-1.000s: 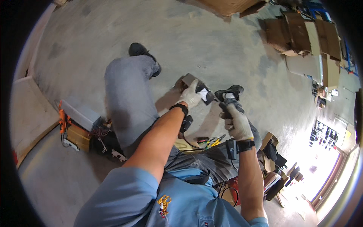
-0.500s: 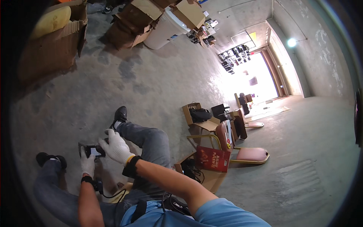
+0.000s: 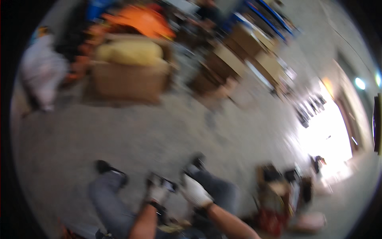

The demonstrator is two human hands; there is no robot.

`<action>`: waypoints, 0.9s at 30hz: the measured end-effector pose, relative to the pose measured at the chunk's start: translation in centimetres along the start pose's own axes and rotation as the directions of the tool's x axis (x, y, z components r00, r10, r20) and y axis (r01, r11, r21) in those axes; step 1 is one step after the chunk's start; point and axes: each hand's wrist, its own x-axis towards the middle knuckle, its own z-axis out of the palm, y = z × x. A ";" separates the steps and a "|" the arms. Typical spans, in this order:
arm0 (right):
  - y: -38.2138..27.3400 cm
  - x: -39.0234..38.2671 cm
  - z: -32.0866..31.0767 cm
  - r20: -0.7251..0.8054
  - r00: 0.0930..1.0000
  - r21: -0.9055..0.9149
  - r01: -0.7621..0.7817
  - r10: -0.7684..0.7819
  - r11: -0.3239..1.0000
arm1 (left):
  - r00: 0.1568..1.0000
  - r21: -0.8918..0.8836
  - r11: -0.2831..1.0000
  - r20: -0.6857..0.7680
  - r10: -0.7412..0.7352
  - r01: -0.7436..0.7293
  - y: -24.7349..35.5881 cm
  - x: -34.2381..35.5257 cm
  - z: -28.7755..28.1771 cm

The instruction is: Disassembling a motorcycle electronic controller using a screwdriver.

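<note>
The picture is blurred by motion. My left hand (image 3: 156, 191), in a white knitted glove, grips a small dark metallic boxy item (image 3: 168, 183) with a pale patch, between my grey-trousered legs low in the view. My right hand (image 3: 195, 189), also gloved, is just right of that item; its fingers are smeared, so I cannot tell whether they are closed or what they hold. Dark straps ring both wrists.
Concrete floor (image 3: 155, 131) spreads ahead. A cardboard box with yellow padding (image 3: 126, 83), an orange heap (image 3: 137, 22), a pale sack (image 3: 43, 69) and stacked cartons (image 3: 219, 69) stand beyond. A chair (image 3: 310, 222) and boxes are at lower right, near a bright doorway (image 3: 324, 135).
My view has swung up from my lap, through a rightward look, to the room ahead, so both hands now appear low in the picture. The left hand still holds the boxy item.
</note>
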 end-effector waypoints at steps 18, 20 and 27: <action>0.3 -0.1 -2.0 0.020 0.914 -0.181 -0.395 0.405 0.901 | 0.981 -0.220 0.958 0.095 -0.166 0.184 4.5 -1.1 -1.2; -0.1 -0.3 -2.2 0.017 0.907 -0.200 -0.409 0.420 0.890 | 0.981 -0.199 0.962 0.092 -0.170 0.185 4.3 -1.2 -1.3; 1.2 -0.4 -1.3 -0.006 0.926 -0.236 -0.369 0.378 0.899 | 0.980 -0.182 0.965 0.098 -0.172 0.188 4.8 -2.0 -1.8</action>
